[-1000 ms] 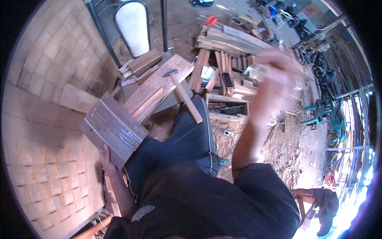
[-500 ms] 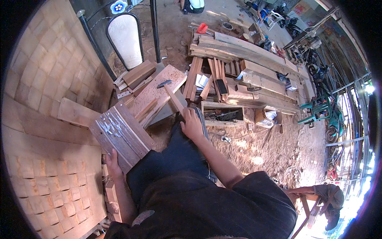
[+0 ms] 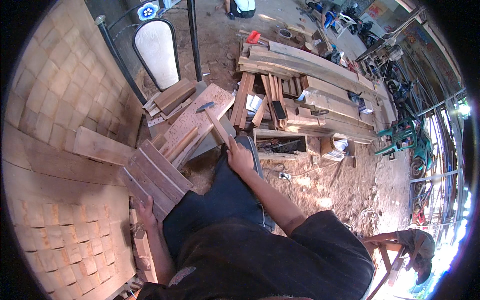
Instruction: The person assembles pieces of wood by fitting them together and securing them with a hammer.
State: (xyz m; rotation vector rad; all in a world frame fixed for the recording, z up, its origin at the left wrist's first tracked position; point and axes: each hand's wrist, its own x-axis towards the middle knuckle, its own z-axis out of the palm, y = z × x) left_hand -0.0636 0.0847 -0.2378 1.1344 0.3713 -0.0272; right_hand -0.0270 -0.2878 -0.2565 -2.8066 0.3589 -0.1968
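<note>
With its fingers wrapped around the wooden handle, my right hand (image 3: 240,157) holds a hammer (image 3: 217,125). The hammer's dark metal head is over a pale board (image 3: 202,112) scattered with small brown bits. My left hand (image 3: 147,214) grips the lower left edge of a brown wooden panel (image 3: 158,175) with lengthwise grooves. The panel is tilted beside my left thigh, its far edge near a loose wooden strip (image 3: 180,144). The left thumb shows on the panel's face; the other fingers are partly hidden.
A woven-pattern wooden panel (image 3: 70,240) stands along my left. Ahead are a white-backed chair (image 3: 156,52) and stacked planks (image 3: 300,60). An open wooden box (image 3: 280,144) lies right of my knee, near a cable socket (image 3: 284,176). Another person (image 3: 417,250) bends over wood at the lower right.
The grooved panel has shifted slightly right and changed its tilt, so the bright streaks on its face have faded. My left hand moved with it. The hammer stays nearly in place.
</note>
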